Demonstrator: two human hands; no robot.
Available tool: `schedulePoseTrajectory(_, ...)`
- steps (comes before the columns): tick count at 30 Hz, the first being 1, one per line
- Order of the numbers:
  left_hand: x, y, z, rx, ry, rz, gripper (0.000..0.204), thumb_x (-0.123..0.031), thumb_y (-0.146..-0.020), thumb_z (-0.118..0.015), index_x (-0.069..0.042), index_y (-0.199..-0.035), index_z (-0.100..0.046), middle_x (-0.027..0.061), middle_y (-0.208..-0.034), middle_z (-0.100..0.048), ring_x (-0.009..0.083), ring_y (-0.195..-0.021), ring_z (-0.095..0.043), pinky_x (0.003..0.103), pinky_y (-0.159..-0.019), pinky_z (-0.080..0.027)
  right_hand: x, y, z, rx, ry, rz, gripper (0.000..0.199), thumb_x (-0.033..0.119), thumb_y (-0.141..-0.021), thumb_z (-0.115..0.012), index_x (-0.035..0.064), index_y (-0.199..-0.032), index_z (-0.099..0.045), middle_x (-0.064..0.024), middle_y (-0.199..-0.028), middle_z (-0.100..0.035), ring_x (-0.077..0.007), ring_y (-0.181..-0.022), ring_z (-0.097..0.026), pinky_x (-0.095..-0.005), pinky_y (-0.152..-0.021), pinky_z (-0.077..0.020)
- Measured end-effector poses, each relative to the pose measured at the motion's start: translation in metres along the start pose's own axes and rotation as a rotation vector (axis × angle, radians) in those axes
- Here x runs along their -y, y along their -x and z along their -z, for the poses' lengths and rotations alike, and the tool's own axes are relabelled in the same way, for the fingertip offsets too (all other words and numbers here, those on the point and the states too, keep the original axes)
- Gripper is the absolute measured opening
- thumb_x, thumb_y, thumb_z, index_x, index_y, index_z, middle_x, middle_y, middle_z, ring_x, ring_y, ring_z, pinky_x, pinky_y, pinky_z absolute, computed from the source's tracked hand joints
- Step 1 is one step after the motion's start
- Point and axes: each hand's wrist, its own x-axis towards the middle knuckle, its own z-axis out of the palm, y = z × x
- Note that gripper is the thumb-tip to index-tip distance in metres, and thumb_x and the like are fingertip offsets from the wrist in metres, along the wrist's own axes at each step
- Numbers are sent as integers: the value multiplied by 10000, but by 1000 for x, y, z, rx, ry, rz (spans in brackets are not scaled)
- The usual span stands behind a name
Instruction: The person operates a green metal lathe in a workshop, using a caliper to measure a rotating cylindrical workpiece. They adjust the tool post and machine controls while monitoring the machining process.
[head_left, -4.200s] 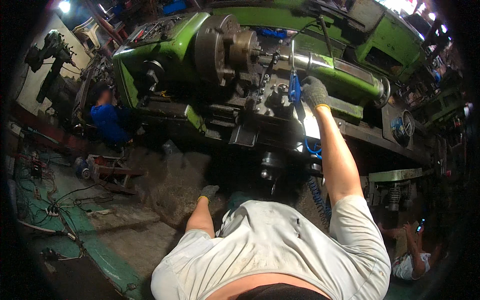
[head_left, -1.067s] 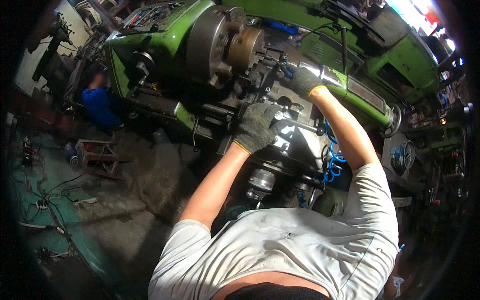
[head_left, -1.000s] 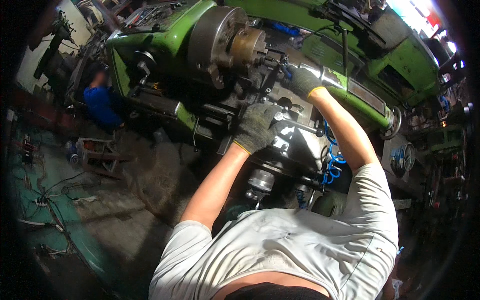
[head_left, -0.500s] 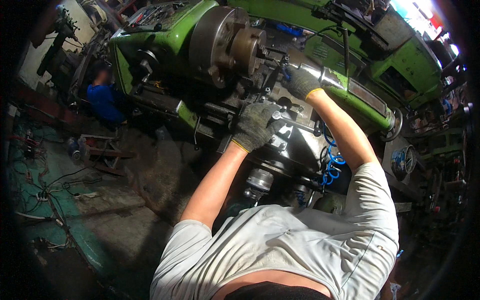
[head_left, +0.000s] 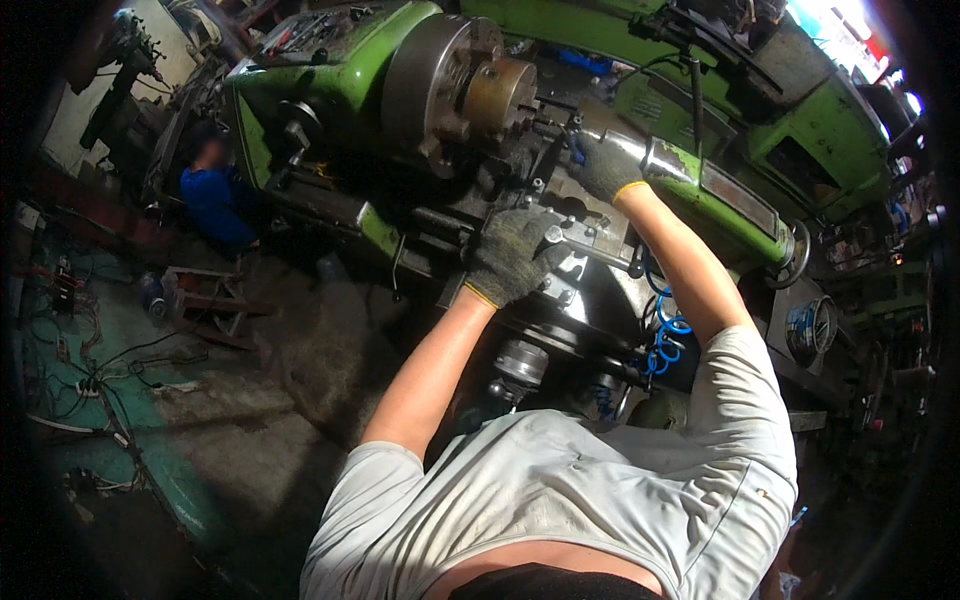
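Note:
My right hand, in a dark grey knit glove with a yellow cuff, is closed round an air blow gun with blue on it. Its thin nozzle points left, toward a metal cylinder held in the big chuck of a green lathe. On the lathe's carriage lies my left hand, gloved alike, beside the tool post's lever handle. The left fingers bend down out of sight, so their grip is hidden. Bolts and bright metal plates show just right of that hand.
A blue coiled hose hangs below my right forearm. At the lathe's right end is a handwheel, with a round tin nearby. A person in blue is low at the left. Cables trail over the floor.
The view has shifted slightly. The cylinder in the chuck looks brighter, and a round mark on it shows more plainly. Both hands stay nearly in place.

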Motion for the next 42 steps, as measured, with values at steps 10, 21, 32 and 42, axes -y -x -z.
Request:
schedulePoseTrajectory(10, 1, 1, -1, -5, -37, -23, 403, -363, -895, -753, -79, -1178, -716, 164, -1150, -714, 364, -1093, -664, 490, -993, -509, 1, -18, 6, 11, -74, -24, 620, 553, -984, -592, 76, -1379, -590, -267, -1224, -693, -462, -1136, -659, -506, -981, -511)
schedulePoseTrajectory(21, 2, -1, -1, 1, -45, -26, 407, -378, -906, -741, -78, -1179, -725, 153, -1158, -721, 357, -1101, -667, 494, -1002, -498, 0, 8, 8, -18, -16, 16, 572, 481, -961, -668, 56, -1336, -591, -260, -1157, -697, -441, -1075, -678, -513, -921, -533)
schedulePoseTrajectory(32, -1, -2, 1, -17, -43, -37, 384, -366, -917, -725, -74, -1165, -729, 154, -1133, -725, 357, -1092, -669, 487, -1019, -495, -2, 3, -2, -57, 52, 69, 462, 381, -960, -651, 89, -1314, -600, -242, -1108, -712, -447, -1049, -685, -523, -896, -544)
schedulePoseTrajectory(42, -6, -4, 3, 2, -26, -32, 375, -363, -914, -727, -81, -1161, -733, 147, -1148, -719, 344, -1106, -665, 487, -1023, -485, -2, 11, -6, -87, 30, 102, 372, 303, -935, -648, 123, -1261, -648, -221, -1095, -727, -439, -1042, -675, -526, -910, -534)
